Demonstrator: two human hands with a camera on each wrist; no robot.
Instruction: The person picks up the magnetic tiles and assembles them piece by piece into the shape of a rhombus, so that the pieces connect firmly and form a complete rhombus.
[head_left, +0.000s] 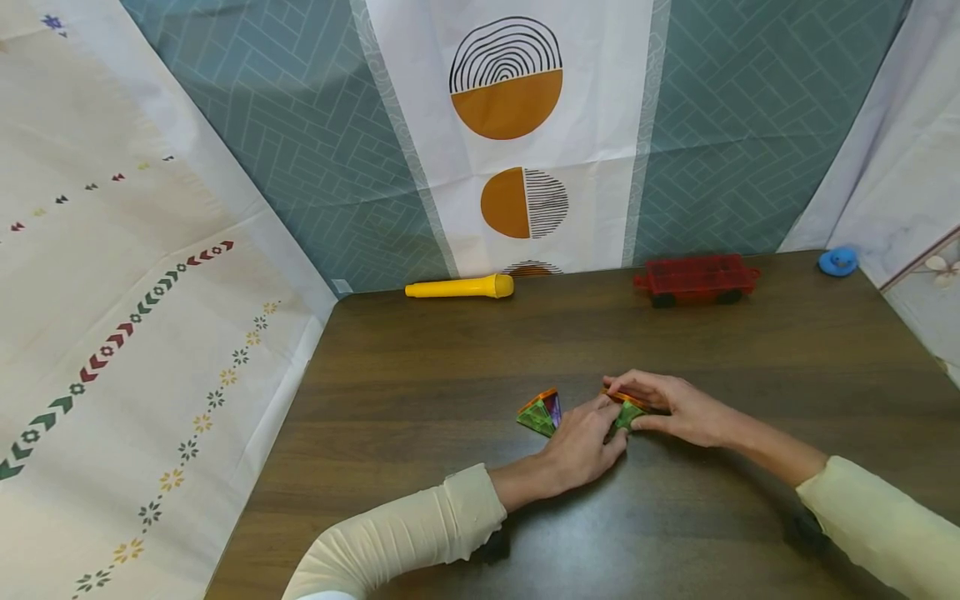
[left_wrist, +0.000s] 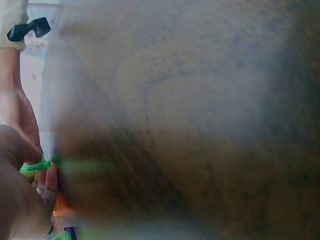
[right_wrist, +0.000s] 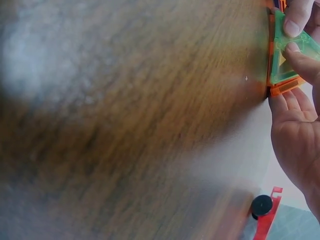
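My right hand (head_left: pixel 686 410) grips a small cluster of translucent triangular magnetic tiles, with a green tile (head_left: pixel 628 413) facing me and orange edges behind it. In the right wrist view, the thumb lies on the green tile's face and the fingers reach behind an orange tile (right_wrist: pixel 286 86). My left hand (head_left: pixel 581 446) holds the same cluster from the left, with fingertips on the green tile and the thumb near its lower corner. Just left of that hand, a second cluster of green, orange and purple tiles (head_left: pixel 537 414) stands on the table, partly hidden by the hand.
The brown wooden table (head_left: pixel 420 358) runs back to a patterned cloth. Along its far edge lie a yellow toy microphone (head_left: pixel 457 287), a red wheeled toy car base (head_left: pixel 697 277) and a blue rubber duck (head_left: pixel 837 262). White cloth hangs on both sides.
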